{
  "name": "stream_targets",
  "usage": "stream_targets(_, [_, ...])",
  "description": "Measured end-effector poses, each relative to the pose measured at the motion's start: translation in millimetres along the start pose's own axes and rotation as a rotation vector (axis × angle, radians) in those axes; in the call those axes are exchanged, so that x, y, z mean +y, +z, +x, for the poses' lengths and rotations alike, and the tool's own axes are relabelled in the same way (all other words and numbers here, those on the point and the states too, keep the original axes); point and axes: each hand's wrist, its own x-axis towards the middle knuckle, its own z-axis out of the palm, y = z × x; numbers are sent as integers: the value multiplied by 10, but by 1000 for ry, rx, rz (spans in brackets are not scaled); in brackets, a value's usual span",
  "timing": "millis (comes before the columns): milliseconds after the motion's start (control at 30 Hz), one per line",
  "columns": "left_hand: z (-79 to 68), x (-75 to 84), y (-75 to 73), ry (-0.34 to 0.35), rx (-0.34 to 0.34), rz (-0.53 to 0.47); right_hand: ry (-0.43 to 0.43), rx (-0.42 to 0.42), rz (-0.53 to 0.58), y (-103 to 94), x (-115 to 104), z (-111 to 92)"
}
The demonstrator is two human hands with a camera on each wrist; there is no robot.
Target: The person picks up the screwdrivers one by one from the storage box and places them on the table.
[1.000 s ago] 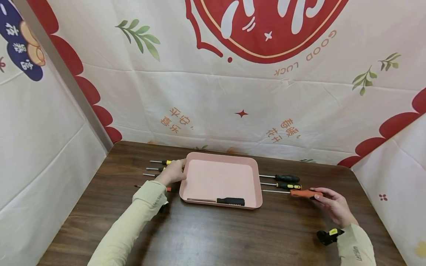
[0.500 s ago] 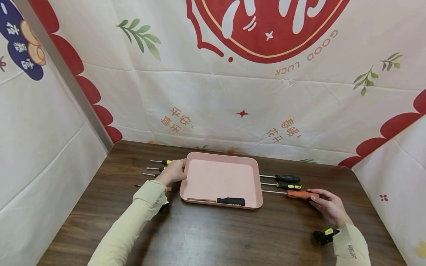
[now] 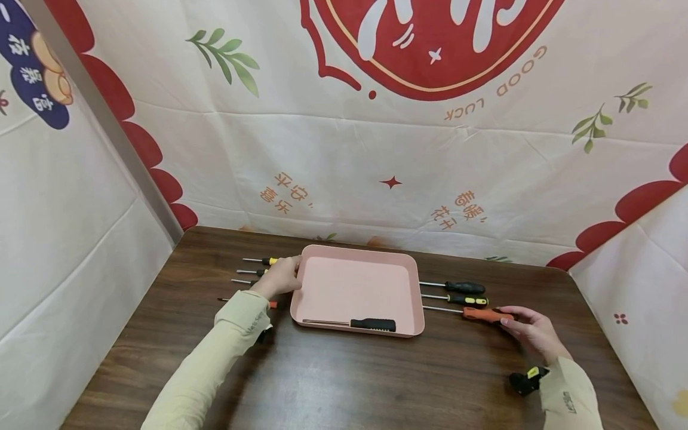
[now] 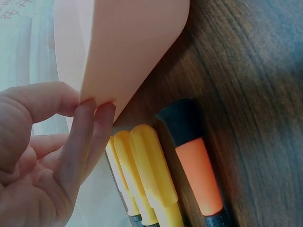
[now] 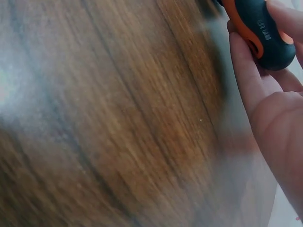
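My left hand pinches the left wall of a shallow pink tray; in the left wrist view thumb and fingers meet on the tray's wall. Inside, along the near side, lies a black-handled screwdriver. To the right of the tray, my right hand grips an orange screwdriver by its handle end, its shaft pointing left at the tray. The right wrist view has the orange and dark handle between thumb and fingers.
Right of the tray lie a black screwdriver and a black-and-yellow one. Left of it, partly behind my left hand, are several screwdrivers with yellow handles and one with an orange handle. A printed cloth hangs behind the wooden table.
My right hand has shifted slightly left with the orange screwdriver, mostly in the first half second. The left hand and the tray stay in place.
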Motion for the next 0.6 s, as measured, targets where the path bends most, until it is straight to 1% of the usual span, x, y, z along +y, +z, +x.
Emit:
stream_targets(167, [-3, 3, -1, -1, 0, 1, 20, 68, -183, -21, -4, 25])
stream_targets(333, [-5, -1, -3, 9, 9, 13, 53, 106, -314, 0, -39, 36])
stream_targets(500, [-6, 3, -10, 12, 6, 23, 88, 150, -603, 41, -96, 43])
stream_targets(567, [-9, 6, -13, 10, 2, 23, 102, 155, -693, 47, -109, 50])
stream_targets(600, [-11, 7, -14, 7, 1, 22, 106, 157, -716, 50, -111, 53])
